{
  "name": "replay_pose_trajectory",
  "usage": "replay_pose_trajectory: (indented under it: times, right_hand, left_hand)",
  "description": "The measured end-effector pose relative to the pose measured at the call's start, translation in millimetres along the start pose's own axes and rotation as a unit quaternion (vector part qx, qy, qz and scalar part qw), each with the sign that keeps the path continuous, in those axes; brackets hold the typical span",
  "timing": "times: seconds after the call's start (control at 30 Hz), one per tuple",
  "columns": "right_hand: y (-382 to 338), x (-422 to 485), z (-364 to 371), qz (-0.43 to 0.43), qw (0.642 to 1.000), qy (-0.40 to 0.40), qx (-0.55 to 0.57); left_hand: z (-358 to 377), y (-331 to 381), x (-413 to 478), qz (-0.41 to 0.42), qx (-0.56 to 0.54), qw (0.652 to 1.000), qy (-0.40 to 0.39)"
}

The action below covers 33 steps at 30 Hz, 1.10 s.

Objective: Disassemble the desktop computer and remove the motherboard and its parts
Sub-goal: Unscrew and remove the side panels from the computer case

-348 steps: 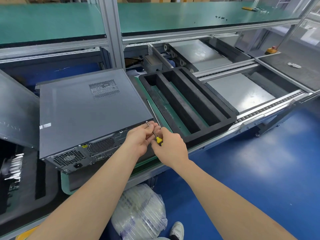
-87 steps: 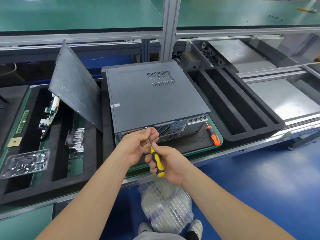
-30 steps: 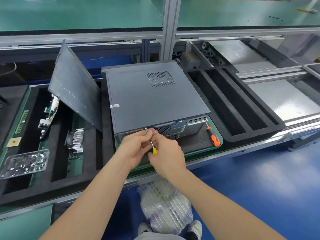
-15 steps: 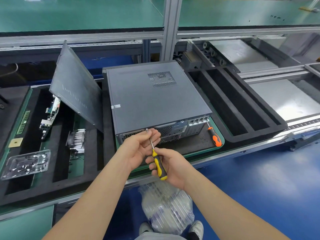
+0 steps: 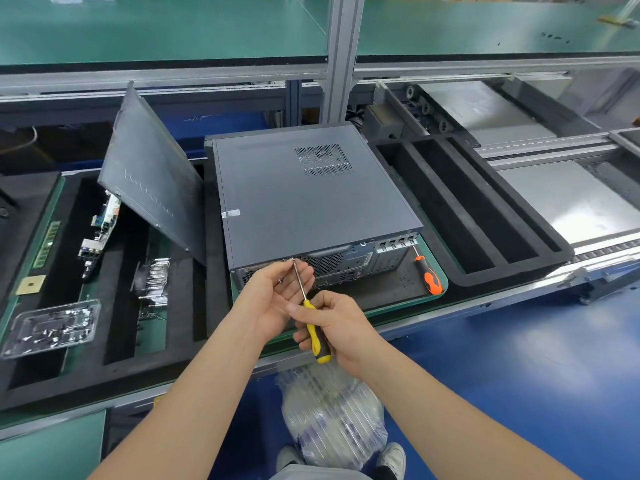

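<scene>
Since half a second ago the left hand [image 5: 273, 299] has opened up. Its fingers have come off the shaft and now lie loosely cupped, palm up. A small screw [image 5: 280, 280] rests on them, not pinched.

The right hand [image 5: 337, 329] is back near the bench edge, well off where it was a second ago. It is clenched round the handle of the yellow-handled screwdriver [image 5: 318, 346]. The shaft runs up across the left palm, and the tip sits at the top rear edge of the desktop computer [image 5: 311, 202].

The desktop computer lies flat on the green mat [image 5: 443, 282], rear ports toward the person, top cover on. An orange screwdriver [image 5: 428, 279] lies on the mat just beside the computer's rear right corner.

The left foam tray [image 5: 216, 299] is touching the mat.
- A detached side panel [image 5: 152, 181] leans tilted in it, next to the computer.
- A motherboard [image 5: 104, 226] stands on edge in one of its slots.
- A heatsink [image 5: 154, 282] is in the next slot.
- A RAM stick [image 5: 46, 244] and a CPU [image 5: 31, 284] lie at its far left.
- A clear tray of screws [image 5: 52, 327] sits on its near corner.

The right foam tray [image 5: 502, 273] is beside the mat. A bubble-wrap bag [image 5: 332, 417] is on the floor between the person's shoes.
</scene>
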State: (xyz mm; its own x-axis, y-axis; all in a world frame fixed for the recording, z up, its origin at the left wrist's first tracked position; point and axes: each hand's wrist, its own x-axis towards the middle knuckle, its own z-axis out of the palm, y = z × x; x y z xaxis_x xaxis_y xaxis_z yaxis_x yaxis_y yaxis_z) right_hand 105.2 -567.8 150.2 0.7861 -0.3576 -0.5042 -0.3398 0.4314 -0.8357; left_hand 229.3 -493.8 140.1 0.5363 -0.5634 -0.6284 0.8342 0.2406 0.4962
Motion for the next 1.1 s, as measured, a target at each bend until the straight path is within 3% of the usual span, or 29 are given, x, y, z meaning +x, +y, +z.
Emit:
replay_pose_trajectory:
  times: [0.6,0.77,1.1]
  right_hand:
    - [36.6,0.0,-43.5,0.015,0.998,0.012,-0.058]
    - [40.5,1.4,-60.6,0.004,0.997,0.022,-0.069]
    - [43.4,1.3,-119.4,-0.003,0.995,0.076,-0.059]
  left_hand:
    - [-15.1,-18.8,17.5,-0.036,-0.013,0.999,-0.021]
    - [-0.5,-40.4,29.5,-0.076,0.003,0.997,0.005]
    - [45.9,-83.4,54.1,-0.103,0.0,0.994,-0.036]
